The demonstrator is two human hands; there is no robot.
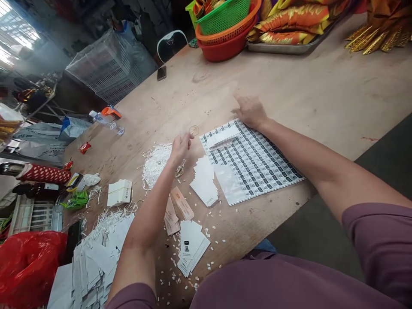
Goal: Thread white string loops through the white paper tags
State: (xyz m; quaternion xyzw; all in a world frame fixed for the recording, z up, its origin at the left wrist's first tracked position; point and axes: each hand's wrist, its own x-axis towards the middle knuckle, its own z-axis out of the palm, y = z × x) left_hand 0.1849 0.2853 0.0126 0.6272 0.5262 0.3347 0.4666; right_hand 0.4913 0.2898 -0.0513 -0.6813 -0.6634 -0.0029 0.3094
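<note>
My left hand is above the table beside a heap of white strings. Its fingers are smeared by motion, so whether they hold anything is unclear. A thin rubber band shows right by its fingertips. At the far edge of a sheet of printed black-and-white labels is my right hand, blurred, index finger stretched out, with nothing visible in it. On that sheet lies a small stack of white cards. Nearer me is a fanned pile of white tags. Several rubber bands lie beside the strings.
Orange cards, printed white tags and a banded card stack lie nearby. Strung tags and a red bag are at left. A bottle, phone, baskets and tray stand farther back.
</note>
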